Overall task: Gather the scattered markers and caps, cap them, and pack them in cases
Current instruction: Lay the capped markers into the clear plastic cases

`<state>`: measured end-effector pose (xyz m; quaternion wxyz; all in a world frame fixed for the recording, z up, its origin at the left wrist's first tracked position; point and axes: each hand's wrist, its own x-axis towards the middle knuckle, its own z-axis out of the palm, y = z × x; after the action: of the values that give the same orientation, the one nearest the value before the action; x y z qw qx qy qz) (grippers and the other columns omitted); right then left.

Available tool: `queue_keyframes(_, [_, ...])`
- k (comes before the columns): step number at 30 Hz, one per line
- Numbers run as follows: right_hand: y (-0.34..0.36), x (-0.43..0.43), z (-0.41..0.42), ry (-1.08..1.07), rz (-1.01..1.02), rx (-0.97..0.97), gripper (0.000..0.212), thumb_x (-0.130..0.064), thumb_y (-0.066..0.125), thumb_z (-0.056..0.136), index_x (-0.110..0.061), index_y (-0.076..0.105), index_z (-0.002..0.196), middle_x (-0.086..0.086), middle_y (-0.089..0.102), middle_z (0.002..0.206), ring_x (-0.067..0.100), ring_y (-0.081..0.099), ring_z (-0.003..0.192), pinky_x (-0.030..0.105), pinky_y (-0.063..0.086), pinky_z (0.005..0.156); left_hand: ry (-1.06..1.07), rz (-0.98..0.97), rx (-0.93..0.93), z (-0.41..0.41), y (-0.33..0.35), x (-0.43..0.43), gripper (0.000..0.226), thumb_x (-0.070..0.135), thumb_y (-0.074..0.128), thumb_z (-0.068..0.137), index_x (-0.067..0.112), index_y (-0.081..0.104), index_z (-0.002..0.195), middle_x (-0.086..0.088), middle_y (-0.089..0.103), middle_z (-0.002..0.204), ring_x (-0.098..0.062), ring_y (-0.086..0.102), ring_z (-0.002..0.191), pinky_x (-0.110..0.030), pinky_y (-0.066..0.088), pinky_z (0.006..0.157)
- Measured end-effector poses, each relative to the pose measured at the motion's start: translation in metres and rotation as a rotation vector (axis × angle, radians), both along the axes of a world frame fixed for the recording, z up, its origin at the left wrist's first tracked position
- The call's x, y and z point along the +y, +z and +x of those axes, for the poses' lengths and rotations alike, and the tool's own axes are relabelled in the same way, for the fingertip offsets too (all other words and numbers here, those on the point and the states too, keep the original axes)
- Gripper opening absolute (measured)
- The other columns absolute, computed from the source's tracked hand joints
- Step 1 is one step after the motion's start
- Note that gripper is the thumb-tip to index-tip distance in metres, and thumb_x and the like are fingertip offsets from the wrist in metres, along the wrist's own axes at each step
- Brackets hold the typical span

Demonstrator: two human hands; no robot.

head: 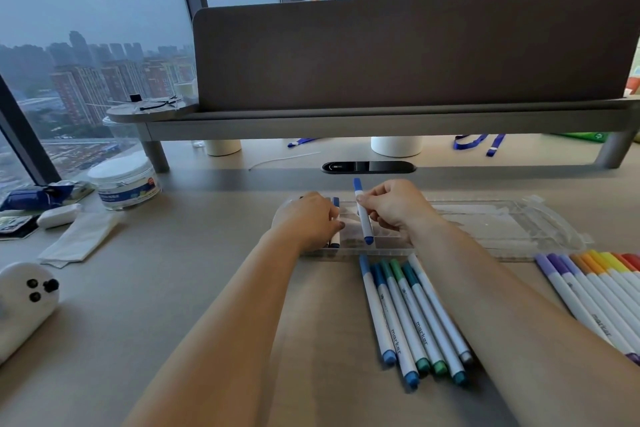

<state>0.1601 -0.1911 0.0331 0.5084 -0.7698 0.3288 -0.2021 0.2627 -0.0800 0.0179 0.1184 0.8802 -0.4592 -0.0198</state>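
A clear plastic marker case (pixel 485 229) lies open on the desk in front of me. My right hand (pixel 391 208) pinches a blue capped marker (pixel 363 218) and holds it tilted over the case's tray. My left hand (pixel 308 218) rests curled on the markers at the tray's left end (pixel 334 239), fingers on them. Several capped blue and green markers (pixel 412 319) lie in a row on the desk between my forearms. Another row of purple, orange, yellow and red markers (pixel 595 288) lies at the right edge.
A grey monitor riser (pixel 381 114) with a partition spans the back of the desk. At the left stand a clear jar (pixel 124 184), a folded white tissue (pixel 83 239), packets and a white toy-like object (pixel 24 302). A black cable port (pixel 369 167) sits behind the case.
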Motion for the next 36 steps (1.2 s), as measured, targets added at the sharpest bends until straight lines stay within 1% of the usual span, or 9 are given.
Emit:
queue_keyframes(7, [-0.001, 0.003, 0.008, -0.009, 0.137, 0.001, 0.007, -0.012, 0.063, 0.09, -0.007, 0.065, 0.086, 0.011, 0.063, 0.081, 0.016, 0.058, 0.072, 0.031, 0.055, 0.08, -0.014, -0.039, 0.037, 0.002, 0.002, 0.007, 0.03, 0.03, 0.046, 0.097, 0.016, 0.068, 0.114, -0.005, 0.063, 0.109, -0.022, 0.056, 0.095, -0.038, 0.048, 0.091])
queue_keyframes(12, [-0.003, 0.003, 0.02, -0.007, 0.086, 0.104, 0.016, -0.014, 0.066, 0.089, 0.001, 0.07, 0.093, 0.008, 0.063, 0.072, 0.012, 0.056, 0.058, 0.021, 0.05, 0.057, 0.004, -0.072, 0.057, 0.003, 0.003, 0.011, 0.037, 0.033, 0.051, 0.096, 0.018, 0.059, 0.128, -0.005, 0.06, 0.12, -0.023, 0.054, 0.108, -0.036, 0.044, 0.097])
queue_keyframes(15, [-0.005, 0.002, 0.028, 0.001, 0.025, 0.179, 0.019, -0.016, 0.067, 0.088, 0.002, 0.071, 0.092, 0.008, 0.064, 0.07, 0.015, 0.057, 0.059, 0.029, 0.051, 0.066, 0.021, -0.093, 0.083, 0.004, 0.001, 0.01, 0.037, 0.035, 0.052, 0.095, 0.02, 0.058, 0.129, -0.004, 0.06, 0.12, -0.023, 0.054, 0.108, -0.038, 0.045, 0.098])
queue_keyframes(19, [-0.004, 0.002, 0.032, -0.004, -0.02, 0.248, 0.021, -0.02, 0.066, 0.089, 0.0, 0.07, 0.089, 0.005, 0.061, 0.063, 0.013, 0.054, 0.051, 0.023, 0.045, 0.053, 0.022, -0.103, 0.101, 0.007, -0.001, 0.01, 0.04, 0.034, 0.053, 0.095, 0.021, 0.055, 0.132, -0.004, 0.059, 0.122, -0.023, 0.053, 0.11, -0.038, 0.044, 0.099])
queue_keyframes(25, [-0.006, -0.001, 0.035, 0.008, -0.061, 0.269, 0.02, -0.018, 0.066, 0.089, 0.0, 0.071, 0.094, 0.006, 0.064, 0.067, 0.013, 0.056, 0.051, 0.021, 0.045, 0.051, 0.015, -0.091, 0.09, 0.008, -0.003, 0.009, 0.041, 0.035, 0.051, 0.095, 0.021, 0.052, 0.134, -0.005, 0.057, 0.125, -0.024, 0.052, 0.112, -0.037, 0.043, 0.1])
queue_keyframes(27, [-0.006, -0.003, 0.036, 0.028, -0.063, 0.273, 0.019, -0.017, 0.067, 0.088, 0.0, 0.071, 0.094, 0.009, 0.067, 0.072, 0.014, 0.059, 0.054, 0.023, 0.051, 0.055, 0.008, -0.092, 0.086, 0.009, -0.003, 0.009, 0.042, 0.034, 0.051, 0.095, 0.023, 0.051, 0.135, -0.007, 0.057, 0.126, -0.025, 0.052, 0.113, -0.039, 0.043, 0.101])
queue_keyframes(31, [-0.006, -0.004, 0.037, 0.084, -0.144, 0.313, 0.024, -0.022, 0.067, 0.088, 0.0, 0.071, 0.095, 0.018, 0.071, 0.094, 0.024, 0.065, 0.076, 0.037, 0.056, 0.08, -0.01, -0.076, 0.057, 0.01, -0.004, 0.008, 0.039, 0.035, 0.05, 0.094, 0.03, 0.054, 0.132, -0.008, 0.057, 0.122, -0.027, 0.052, 0.111, -0.04, 0.043, 0.099])
queue_keyframes(33, [-0.006, -0.004, 0.036, 0.089, -0.195, 0.339, 0.024, -0.024, 0.066, 0.088, -0.002, 0.071, 0.097, 0.018, 0.07, 0.097, 0.027, 0.067, 0.085, 0.037, 0.055, 0.08, -0.024, -0.072, 0.075, 0.008, -0.003, 0.009, 0.036, 0.039, 0.05, 0.092, 0.032, 0.058, 0.128, -0.007, 0.058, 0.113, -0.027, 0.052, 0.107, -0.039, 0.045, 0.095])
queue_keyframes(36, [-0.008, -0.005, 0.037, 0.081, -0.224, 0.36, 0.021, -0.023, 0.065, 0.089, -0.005, 0.07, 0.099, 0.015, 0.069, 0.098, 0.026, 0.065, 0.089, 0.032, 0.051, 0.069, -0.07, -0.09, 0.11, 0.005, 0.0, 0.012, 0.034, 0.043, 0.056, 0.088, 0.029, 0.064, 0.117, 0.0, 0.052, 0.09, -0.021, 0.05, 0.093, -0.035, 0.044, 0.083])
